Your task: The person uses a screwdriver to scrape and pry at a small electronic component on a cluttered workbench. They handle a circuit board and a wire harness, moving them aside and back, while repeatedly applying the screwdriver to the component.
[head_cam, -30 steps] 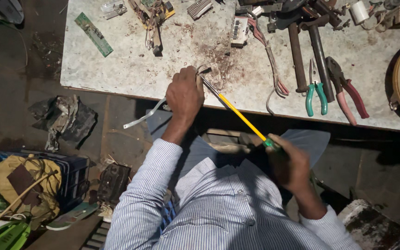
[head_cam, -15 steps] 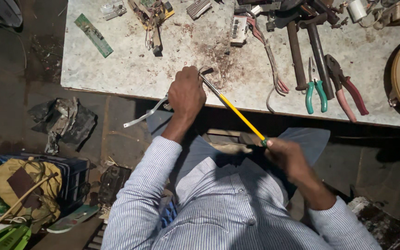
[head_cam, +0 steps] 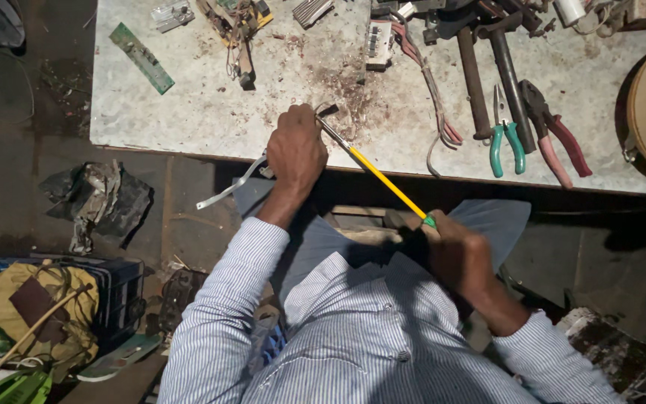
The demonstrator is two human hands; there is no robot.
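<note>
While our left hand pinned a white strip at the stained grey bench edge, our right hand gripped a yellow saw; a green board lay far left, above the dark floor.

Left hand hides the saw's front end.

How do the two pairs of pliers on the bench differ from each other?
The green-handled pliers are smaller and slimmer; the red-handled pliers are bigger, with heavier dark jaws. The green pair lies nearly straight up and down in the view, while the red pair slants toward the lower right. Both lie flat on the bench, side by side, handles toward the person, away from both hands.
</note>
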